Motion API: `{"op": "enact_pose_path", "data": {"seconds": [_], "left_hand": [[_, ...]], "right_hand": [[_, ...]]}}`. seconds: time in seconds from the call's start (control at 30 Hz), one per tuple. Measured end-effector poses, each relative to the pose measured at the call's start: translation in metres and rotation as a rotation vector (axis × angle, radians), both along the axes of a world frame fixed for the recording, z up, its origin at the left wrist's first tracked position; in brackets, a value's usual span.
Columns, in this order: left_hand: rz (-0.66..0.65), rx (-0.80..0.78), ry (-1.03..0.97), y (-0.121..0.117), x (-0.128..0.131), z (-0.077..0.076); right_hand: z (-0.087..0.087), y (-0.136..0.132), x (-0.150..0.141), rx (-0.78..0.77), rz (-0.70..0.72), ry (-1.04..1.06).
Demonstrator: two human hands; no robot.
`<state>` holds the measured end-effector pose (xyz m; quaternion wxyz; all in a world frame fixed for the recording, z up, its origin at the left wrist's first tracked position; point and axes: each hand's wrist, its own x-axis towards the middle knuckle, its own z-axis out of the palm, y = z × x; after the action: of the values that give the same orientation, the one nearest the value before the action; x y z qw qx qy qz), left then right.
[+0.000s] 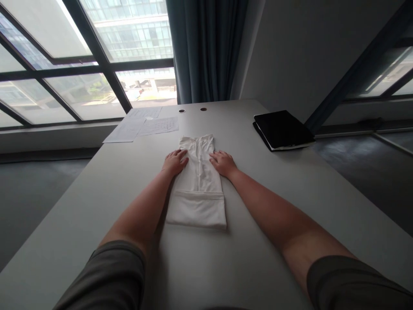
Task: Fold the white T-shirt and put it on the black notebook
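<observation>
While the white garment lies folded (lengthwise), left hand and right hand press flat, open, gripping nothing.

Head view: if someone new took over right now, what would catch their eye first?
A folded white garment lies mid-table, its near end turned up in a band. The left hand and right hand press flat on its two sides near the far end. Beyond, papers lie far left on the table, and a black tablet sits far right.
</observation>
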<state>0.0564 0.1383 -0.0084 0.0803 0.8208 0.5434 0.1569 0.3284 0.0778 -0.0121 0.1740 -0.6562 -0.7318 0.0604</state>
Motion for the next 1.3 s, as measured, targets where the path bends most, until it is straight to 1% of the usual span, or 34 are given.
{"op": "enact_pose_path", "data": {"seconds": [0.1,0.13,0.2,0.4,0.47,0.53,0.67,0.77,0.9,1.0,1.1,1.13,1.17,1.23,1.3], "left_hand": [[0.054,-0.017,-0.029,0.034,0.008,-0.002],[0.070,-0.018,-0.041,0.040,0.009,-0.003],[0.099,-0.007,-0.063,0.046,0.008,-0.006],[0.149,0.020,-0.082,0.035,0.006,-0.007],[0.199,0.031,-0.086,0.033,0.006,-0.006],[0.220,0.033,-0.112,0.032,0.004,-0.004],[0.152,0.024,-0.275,0.022,-0.011,-0.005],[0.132,0.030,-0.431,0.005,-0.028,-0.009],[0.114,0.006,-0.608,-0.026,-0.045,-0.015],[0.079,0.011,-0.640,-0.055,-0.049,-0.011],[0.021,0.017,-0.536,-0.091,-0.048,-0.002],[0.028,0.022,-0.480,-0.104,-0.047,0.001],[0.065,0.034,-0.417,-0.116,-0.046,0.005],[0.185,0.039,-0.269,-0.140,-0.044,0.011],[0.275,0.002,-0.104,-0.160,-0.043,0.018]], "right_hand": [[0.001,0.035,-0.003,-0.021,-0.038,-0.022],[0.000,0.044,-0.004,-0.022,-0.047,-0.030],[-0.002,0.055,-0.005,-0.010,-0.055,-0.049],[-0.008,0.063,-0.004,0.036,-0.071,-0.022],[-0.008,0.064,-0.002,0.068,-0.088,0.006],[-0.009,0.065,0.002,0.122,-0.089,0.042],[-0.009,0.063,0.009,0.209,-0.047,0.144],[-0.008,0.059,0.011,0.222,-0.041,0.205],[-0.006,0.053,0.011,0.235,-0.050,0.265],[-0.003,0.039,0.010,0.250,-0.057,0.328],[0.005,0.009,0.008,0.287,-0.023,0.359],[0.008,-0.004,0.006,0.303,0.009,0.346],[0.012,-0.019,0.004,0.315,0.052,0.319],[0.020,-0.050,-0.004,0.300,0.151,0.241],[0.026,-0.080,-0.014,0.255,0.199,0.143]]}}
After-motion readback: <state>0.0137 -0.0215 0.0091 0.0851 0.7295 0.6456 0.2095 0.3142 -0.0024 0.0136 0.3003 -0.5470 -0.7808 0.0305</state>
